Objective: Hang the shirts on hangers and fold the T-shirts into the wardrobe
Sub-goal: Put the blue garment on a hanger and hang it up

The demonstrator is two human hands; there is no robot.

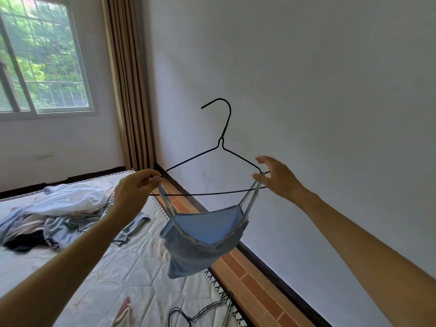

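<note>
Hanger [221,147]: held in mid-air above the bed [132,274] edge, blue top [203,241] hung from it by straps. Left hand [134,187] fingers pinched on one hanger end; right hand [276,178] fingers spread at the other. Clothes pile [54,213] heaped on bed; second hanger [200,312] cut off below.

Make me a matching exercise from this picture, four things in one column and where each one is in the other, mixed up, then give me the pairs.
Things:
1. thin black wire hanger
2. blue strappy camisole top
3. crumpled pile of white and grey clothes
4. tan pleated curtain

Places:
A. heaped on the quilted white mattress
B. hanging by its straps from the hanger's ends
C. beside the window, in the room's corner
D. held up in the air between the two hands, left hand and right hand

Pairs: 1-D, 2-B, 3-A, 4-C
</note>
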